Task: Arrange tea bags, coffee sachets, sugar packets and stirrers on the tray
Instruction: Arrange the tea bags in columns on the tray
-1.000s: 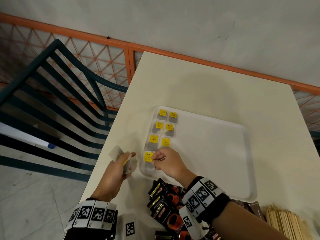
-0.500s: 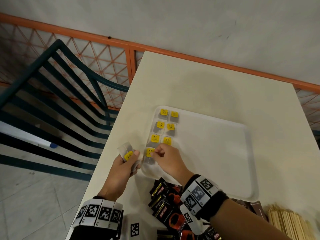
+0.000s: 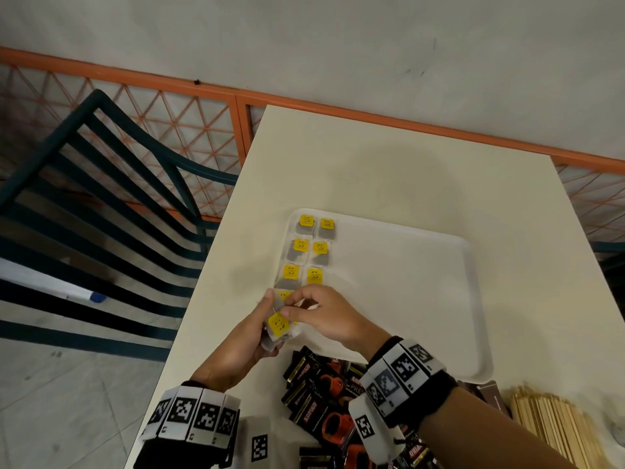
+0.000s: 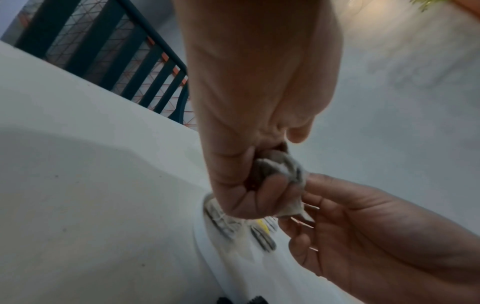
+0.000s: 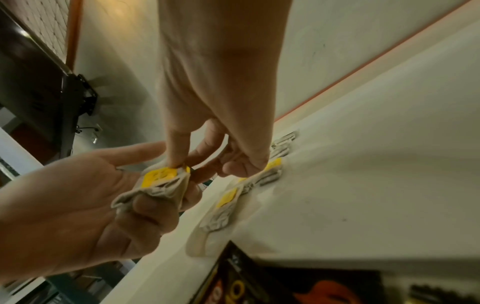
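Observation:
A white tray (image 3: 406, 265) lies on the table, with several yellow-tagged tea bags (image 3: 306, 248) in two columns along its left side. My left hand (image 3: 250, 336) grips a small bunch of tea bags (image 3: 278, 324) at the tray's near left corner; they show again in the right wrist view as crumpled tea bags (image 5: 161, 183). My right hand (image 3: 321, 316) reaches in from the right and pinches the top bag's yellow tag (image 5: 162, 174) with thumb and forefinger. A tea bag (image 3: 283, 294) on the tray is partly hidden behind both hands.
Black and orange coffee sachets (image 3: 321, 387) lie piled just in front of the tray. Wooden stirrers (image 3: 554, 431) lie in a bundle at the near right. A dark green chair (image 3: 101, 204) stands left of the table (image 3: 389, 170), and an orange railing runs behind.
My left hand has brought its tea bags right to the tray's corner. My right hand left the bag laid on the tray and now pinches the top bag in the left hand.

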Demonstrator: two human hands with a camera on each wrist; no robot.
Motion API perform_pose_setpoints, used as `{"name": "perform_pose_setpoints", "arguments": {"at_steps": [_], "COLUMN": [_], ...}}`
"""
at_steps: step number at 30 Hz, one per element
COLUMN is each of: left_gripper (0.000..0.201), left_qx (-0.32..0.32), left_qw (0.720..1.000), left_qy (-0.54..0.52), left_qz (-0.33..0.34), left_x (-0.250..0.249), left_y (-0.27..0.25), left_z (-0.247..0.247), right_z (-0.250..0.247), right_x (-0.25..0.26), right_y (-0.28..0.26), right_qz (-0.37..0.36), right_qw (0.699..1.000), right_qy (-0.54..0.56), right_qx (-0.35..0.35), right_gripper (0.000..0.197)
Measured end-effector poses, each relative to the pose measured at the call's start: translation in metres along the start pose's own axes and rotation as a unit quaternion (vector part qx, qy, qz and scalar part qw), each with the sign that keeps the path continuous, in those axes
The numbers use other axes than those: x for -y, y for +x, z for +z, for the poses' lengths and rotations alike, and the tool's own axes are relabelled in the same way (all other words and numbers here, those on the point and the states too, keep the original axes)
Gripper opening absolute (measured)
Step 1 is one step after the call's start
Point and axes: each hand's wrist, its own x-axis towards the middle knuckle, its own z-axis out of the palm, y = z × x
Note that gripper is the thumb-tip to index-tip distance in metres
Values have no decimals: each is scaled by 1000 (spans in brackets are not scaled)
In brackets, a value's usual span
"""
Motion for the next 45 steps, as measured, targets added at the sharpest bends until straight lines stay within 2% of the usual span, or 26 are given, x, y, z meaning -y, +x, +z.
{"name": "perform_pose_setpoints", "arguments": {"at_steps": [2, 5, 8, 10, 14, 17, 22, 25, 30, 33, 35, 37, 39, 43, 45], "left_gripper": [38, 17, 24, 23, 16, 13, 7, 9, 11, 11, 10, 8, 3, 19, 21], "left_qx": [-2, -30, -44, -84, -157, -168, -192, -184, -133, -124, -131, -139, -137, -144, -151], "left_qw": [1000, 999, 998, 995, 985, 981, 973, 973, 970, 972, 978, 980, 982, 981, 976], "left_qy": [-7, 15, 28, 19, 11, -19, 21, 62, 160, 153, 101, 62, 39, -2, 28], "left_qz": [-2, 11, 42, 54, 76, 91, 125, 124, 125, 126, 126, 127, 124, 133, 154], "left_x": [-1, 2, 7, 8, 11, 9, 10, 11, 7, 3, 2, 2, 2, 2, 2], "left_y": [0, 3, 3, 1, 1, -2, 2, 10, 17, 19, 18, 16, 15, 9, 6], "left_z": [2, -1, -9, -14, -18, -16, -11, -7, -4, -5, -6, -6, -6, -2, 0], "right_z": [-4, -14, -26, -29, -20, -13, -11, -10, -6, -5, -4, -2, 0, 1, 2], "right_x": [-3, -11, -21, -29, -40, -44, -46, -47, -48, -42, -33, -24, -21, -20, -18], "right_y": [-1, -1, -3, -4, -4, -1, 3, 5, 4, 0, -5, -9, -10, -8, -10], "right_qz": [4, 21, 54, 68, 55, 47, 30, 20, 16, -10, -42, -44, -44, -51, -70], "right_qw": [999, 989, 976, 974, 985, 987, 984, 981, 979, 970, 971, 987, 995, 994, 991], "right_qy": [30, 114, 137, 120, 34, -1, -46, -73, -103, -130, -122, -73, -46, -28, -24], "right_qx": [-28, -96, -162, -179, -158, -153, -172, -177, -173, -207, -203, -134, -79, -88, -109], "right_gripper": [5, 10, 13, 19, 26, 30, 31, 30, 26, 20, 23, 23, 11, 10, 12]}}
